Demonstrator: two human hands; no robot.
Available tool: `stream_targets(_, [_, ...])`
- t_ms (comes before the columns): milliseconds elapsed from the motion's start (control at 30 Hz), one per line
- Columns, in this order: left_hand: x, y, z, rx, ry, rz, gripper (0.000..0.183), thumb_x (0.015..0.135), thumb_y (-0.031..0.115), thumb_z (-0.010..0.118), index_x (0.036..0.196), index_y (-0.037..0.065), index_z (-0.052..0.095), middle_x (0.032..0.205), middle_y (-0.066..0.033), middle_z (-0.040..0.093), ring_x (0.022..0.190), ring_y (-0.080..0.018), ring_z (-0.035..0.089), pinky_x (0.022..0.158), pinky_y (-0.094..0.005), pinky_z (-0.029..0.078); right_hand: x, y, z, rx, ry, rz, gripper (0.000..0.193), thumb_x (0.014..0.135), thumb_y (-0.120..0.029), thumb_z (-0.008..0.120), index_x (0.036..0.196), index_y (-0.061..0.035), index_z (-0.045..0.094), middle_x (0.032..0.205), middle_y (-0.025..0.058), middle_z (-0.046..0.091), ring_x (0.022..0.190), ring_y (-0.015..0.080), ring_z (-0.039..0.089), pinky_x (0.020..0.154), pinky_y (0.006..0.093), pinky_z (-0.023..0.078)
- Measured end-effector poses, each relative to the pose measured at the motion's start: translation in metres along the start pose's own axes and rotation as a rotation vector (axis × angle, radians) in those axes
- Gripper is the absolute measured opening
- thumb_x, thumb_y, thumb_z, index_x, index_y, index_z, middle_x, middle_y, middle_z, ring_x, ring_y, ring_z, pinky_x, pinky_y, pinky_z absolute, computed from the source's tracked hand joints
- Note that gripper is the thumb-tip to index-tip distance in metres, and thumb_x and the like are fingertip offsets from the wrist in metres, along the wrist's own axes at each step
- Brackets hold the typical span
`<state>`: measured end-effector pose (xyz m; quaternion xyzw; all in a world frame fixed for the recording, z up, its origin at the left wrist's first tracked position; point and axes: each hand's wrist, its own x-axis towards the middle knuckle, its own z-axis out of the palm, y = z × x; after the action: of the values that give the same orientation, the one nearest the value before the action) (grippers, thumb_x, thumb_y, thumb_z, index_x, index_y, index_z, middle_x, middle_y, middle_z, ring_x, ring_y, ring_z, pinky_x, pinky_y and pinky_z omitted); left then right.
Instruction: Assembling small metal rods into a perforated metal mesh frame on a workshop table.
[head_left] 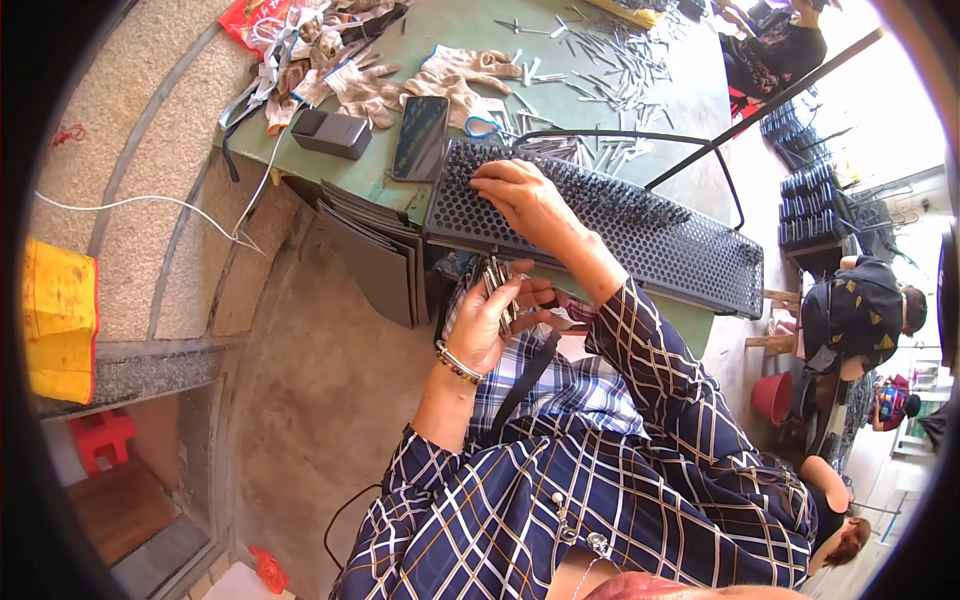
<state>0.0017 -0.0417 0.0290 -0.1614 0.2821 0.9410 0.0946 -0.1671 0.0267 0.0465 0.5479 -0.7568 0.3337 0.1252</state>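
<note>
Filling dark perforated rectangular tray (640, 235) on green table (690, 90) | right hand (527, 200) fingers curled on tray's near-left holes, pinched item not discernible | left hand (490, 320) closed around bundle of small metal pins (500, 285) | loose silvery pins (610, 70) left on table; much appears undone.

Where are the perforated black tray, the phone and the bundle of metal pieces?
perforated black tray (640, 235), head view, middle of its top.
phone (421, 137), head view, screen centre.
bundle of metal pieces (497, 278), head view, upper ends.
</note>
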Motion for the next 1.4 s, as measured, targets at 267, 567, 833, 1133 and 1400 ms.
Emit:
stream_targets(267, [0.002, 0.013, 0.007, 0.046, 0.001, 0.044, 0.029, 0.095, 0.015, 0.049, 0.120, 0.002, 0.050, 0.107, -0.0154, 0.062, 0.099, -0.0242, 0.062, 0.081, -0.0341, 0.054, -0.011, -0.040, -0.043, 0.311, -0.155, 0.575, 0.022, 0.083, -0.019, 0.066, 0.095, -0.0006, 0.068, 0.087, 0.0117, 0.064, 0.080, 0.0228, 0.063, 0.070, 0.0321, 0.049])
stream_targets(567, [0.006, 0.011, 0.016, 0.090, -0.030, 0.042, 0.026, 0.095, 0.019, 0.049, 0.115, 0.001, 0.054, 0.105, -0.0128, 0.064, 0.095, -0.0226, 0.064, 0.080, -0.0332, 0.055, -0.032, -0.039, -0.049, 0.732, -0.292, 0.848, 0.027, 0.078, -0.023, 0.072, 0.088, 0.0022, 0.070, 0.072, 0.0082, 0.067, 0.064, 0.0090, 0.060, 0.058, 0.0250, 0.048])
stream_targets(833, [0.008, 0.010, 0.008, 0.132, -0.078, 0.064, 0.029, 0.096, 0.021, 0.049, 0.115, 0.000, 0.054, 0.106, -0.0142, 0.063, 0.095, -0.0222, 0.064, 0.080, -0.0348, 0.055, -0.037, -0.040, -0.050, 0.809, -0.294, 0.891, 0.020, 0.082, -0.016, 0.070, 0.089, 0.0031, 0.069, 0.077, 0.0050, 0.067, 0.069, 0.0066, 0.058, 0.061, 0.0218, 0.048])
stream_targets(1133, [0.021, 0.006, 0.012, 0.106, 0.010, -0.018, 0.034, 0.096, 0.021, 0.048, 0.120, -0.002, 0.051, 0.112, -0.0179, 0.061, 0.101, -0.0252, 0.062, 0.084, -0.0356, 0.054, -0.008, -0.020, -0.035, 0.389, 0.322, 0.626, 0.018, 0.082, -0.013, 0.069, 0.095, -0.0004, 0.068, 0.080, 0.0043, 0.069, 0.069, 0.0079, 0.060, 0.063, 0.0223, 0.048])
stream_targets(1400, [0.025, -0.001, -0.007, -0.021, 0.026, -0.064, 0.024, 0.094, 0.012, 0.046, 0.113, 0.000, 0.051, 0.111, -0.0266, 0.059, 0.099, -0.0315, 0.063, 0.083, -0.0381, 0.054, -0.013, 0.001, -0.005, 0.048, 0.298, 0.292, 0.014, 0.076, -0.016, 0.069, 0.085, -0.0057, 0.069, 0.079, 0.0078, 0.064, 0.077, 0.0259, 0.060, 0.071, 0.0358, 0.047])
